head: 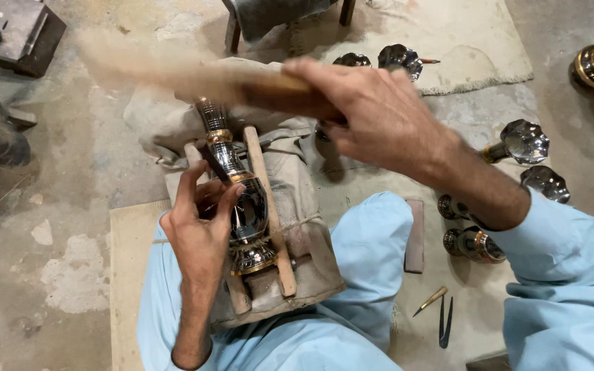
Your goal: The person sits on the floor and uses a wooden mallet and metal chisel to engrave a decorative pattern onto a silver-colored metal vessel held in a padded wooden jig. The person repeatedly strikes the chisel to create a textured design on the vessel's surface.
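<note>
A dark, shiny metal vase [240, 192] with brass bands lies on its side between two wooden slats [267, 206] on a cloth-padded rest [297, 206] in my lap. My left hand [199, 227] steadies the vase's belly and pinches a thin dark tool against it. My right hand [369, 113] is above it and grips the wooden handle of a mallet [180, 69], which is blurred by motion over the vase's neck.
Several similar dark metal vases [524, 144] lie on the floor at the right, with more at the top [400, 58]. A small chisel [431, 300] and dividers [444, 321] rest near my right knee. A dark metal block [22, 34] sits top left.
</note>
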